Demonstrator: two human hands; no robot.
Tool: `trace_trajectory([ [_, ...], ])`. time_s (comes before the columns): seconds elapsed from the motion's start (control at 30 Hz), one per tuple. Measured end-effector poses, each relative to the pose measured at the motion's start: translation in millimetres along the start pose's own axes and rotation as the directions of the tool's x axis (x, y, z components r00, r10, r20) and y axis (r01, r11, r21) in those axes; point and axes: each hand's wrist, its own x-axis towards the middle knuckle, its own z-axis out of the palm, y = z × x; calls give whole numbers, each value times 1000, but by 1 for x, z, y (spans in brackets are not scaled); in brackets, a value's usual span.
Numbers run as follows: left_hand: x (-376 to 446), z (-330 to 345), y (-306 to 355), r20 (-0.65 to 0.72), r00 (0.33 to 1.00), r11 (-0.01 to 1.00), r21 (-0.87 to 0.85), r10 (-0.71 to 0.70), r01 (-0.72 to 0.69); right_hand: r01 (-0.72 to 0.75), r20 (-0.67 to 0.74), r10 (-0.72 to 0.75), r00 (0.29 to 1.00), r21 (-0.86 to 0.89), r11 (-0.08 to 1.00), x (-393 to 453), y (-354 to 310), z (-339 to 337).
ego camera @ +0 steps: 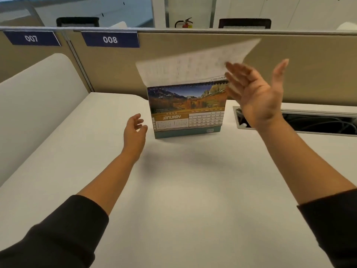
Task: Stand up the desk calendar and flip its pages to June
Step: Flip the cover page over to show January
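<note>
Upright, calendar shows January; blurred page raised; both hands' grip spread, empty.

Beige partition behind white desk.

— How many calendars on the counter?
— One desk calendar, with one blurred page lifted above its spiral.
— Hands?
— Two: left hand and right hand.
— And along the top of the frame?
— Two number plates, 007 and 008, two dark chair backs, and one fire extinguisher.
— Anything at right?
— One cable slot.
</note>
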Motion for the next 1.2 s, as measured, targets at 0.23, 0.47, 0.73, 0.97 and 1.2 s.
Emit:
trace_trajectory([
  [0.23, 0, 18, 9, 70, 995, 996, 51, -75, 71, -5, 41, 33, 999, -549, 836, 57, 10, 12],
  [0.47, -4, 26, 0, 69, 990, 992, 35, -121, 119, 45, -69, -156, 985, -777, 627, 62, 42, -10],
  [0.73, -7, 31, -3, 4, 991, 991, 16, -130, 130, -410, -511, 127, 850, -491, 769, 20, 101, -30],
  [0.97, -11, 36, -8, -47, 993, 993, 38, -107, 109, -367, -398, 164, 903, -514, 776, 8, 116, -20],
  [1.2, -11, 38, -11, -82, 993, 994, 60, -81, 86, -346, -448, 69, 891, -574, 742, 6, 118, -23],
])
